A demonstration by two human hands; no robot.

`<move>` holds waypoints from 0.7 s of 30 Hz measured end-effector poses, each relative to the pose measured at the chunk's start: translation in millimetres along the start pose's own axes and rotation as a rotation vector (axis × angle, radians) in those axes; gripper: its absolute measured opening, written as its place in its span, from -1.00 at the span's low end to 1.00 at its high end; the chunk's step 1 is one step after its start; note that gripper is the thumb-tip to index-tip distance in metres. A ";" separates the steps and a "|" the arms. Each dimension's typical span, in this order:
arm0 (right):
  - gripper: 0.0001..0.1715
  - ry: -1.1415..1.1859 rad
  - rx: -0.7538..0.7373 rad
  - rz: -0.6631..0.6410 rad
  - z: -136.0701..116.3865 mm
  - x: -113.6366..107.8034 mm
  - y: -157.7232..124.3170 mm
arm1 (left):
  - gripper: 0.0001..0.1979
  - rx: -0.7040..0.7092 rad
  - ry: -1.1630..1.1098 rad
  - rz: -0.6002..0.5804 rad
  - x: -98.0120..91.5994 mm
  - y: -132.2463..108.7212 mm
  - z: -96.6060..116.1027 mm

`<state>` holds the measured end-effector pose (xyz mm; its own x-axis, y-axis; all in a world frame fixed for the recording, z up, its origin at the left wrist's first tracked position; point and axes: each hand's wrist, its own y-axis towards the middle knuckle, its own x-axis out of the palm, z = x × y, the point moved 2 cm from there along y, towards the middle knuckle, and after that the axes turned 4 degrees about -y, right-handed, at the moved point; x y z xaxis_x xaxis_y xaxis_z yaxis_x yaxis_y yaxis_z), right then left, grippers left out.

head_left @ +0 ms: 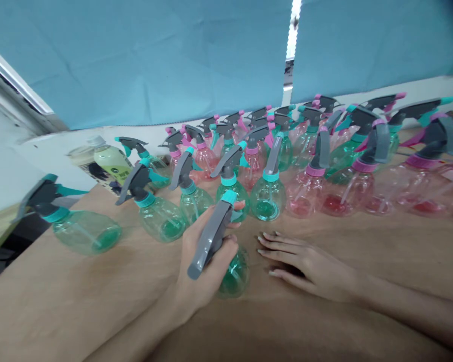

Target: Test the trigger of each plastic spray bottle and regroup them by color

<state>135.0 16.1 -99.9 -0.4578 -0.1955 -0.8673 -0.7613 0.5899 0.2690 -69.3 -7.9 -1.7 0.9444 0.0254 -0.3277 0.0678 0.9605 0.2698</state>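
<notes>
Grip on a spray bottle at the near side of a crowded desk [136, 311]. The left hand [210, 279] clasps the green spray bottle [234, 275] high on its neck, below the grey sprayer head [213, 231], with the nozzle facing the rows ahead; the bottle is at the centre, and whether its base touches the desk cannot be told. The right hand [313, 264] lies palm down just beside it, fingers released and holding nothing.

For a sound hold, pressure belongs on the neck — thin-looking walls are best left unsqueezed — and the fingers should bear lightly near the trigger, since the bottle contains green liquid.

Directly beyond stands a clear green bottle [270, 198], with a pink bottle [305, 196] to its right; further pink and green ones crowd behind, their heads overlapping. This close row limits forward room, and projecting levers could snag. To the left, apart from the hand, is another green sprayer [79, 229]; a labelled bottle [113, 161] stands farther back, before a blue sheet [211, 55].
</notes>
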 end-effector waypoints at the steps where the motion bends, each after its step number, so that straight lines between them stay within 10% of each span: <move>1: -0.49 -0.006 0.001 -0.003 0.1 0.2 0.0 | -0.53 0.002 -0.001 -0.002 -0.2 -0.1 -0.6; 21: -0.49 -0.004 -0.003 -0.014 2.6 1.6 -0.6 | -0.67 0.010 0.121 -0.023 -3.7 1.8 7.8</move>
<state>135.9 17.4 -102.6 -0.4457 -0.2004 -0.8725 -0.7687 0.5851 0.2583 -70.2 -8.4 7.0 0.8970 0.0373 -0.4404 0.0928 0.9583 0.2702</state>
